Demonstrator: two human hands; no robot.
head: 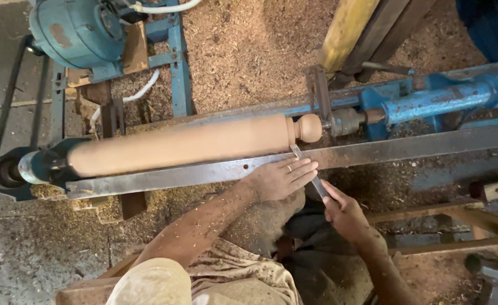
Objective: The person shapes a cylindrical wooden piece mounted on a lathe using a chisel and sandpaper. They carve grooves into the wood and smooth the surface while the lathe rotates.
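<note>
Nearest us, our right hand [344,212] wraps its fingers tight around the handle of a chisel [308,170]. Just beyond, our left hand [280,178] lies flat on the steel rail [424,148], fingers [304,168] pressed together over the blade. Past those fingertips, the chisel tip meets the wooden spindle [181,145] beside its round knob [308,127]. Sawdust [249,51] covers the floor beyond.

My right hand [344,213] hides the chisel [311,174] handle. The spinning wooden spindle [181,144] blurs, so I can't read its surface. The blue motor [76,28] at upper left is cut off by the frame's top edge.
</note>
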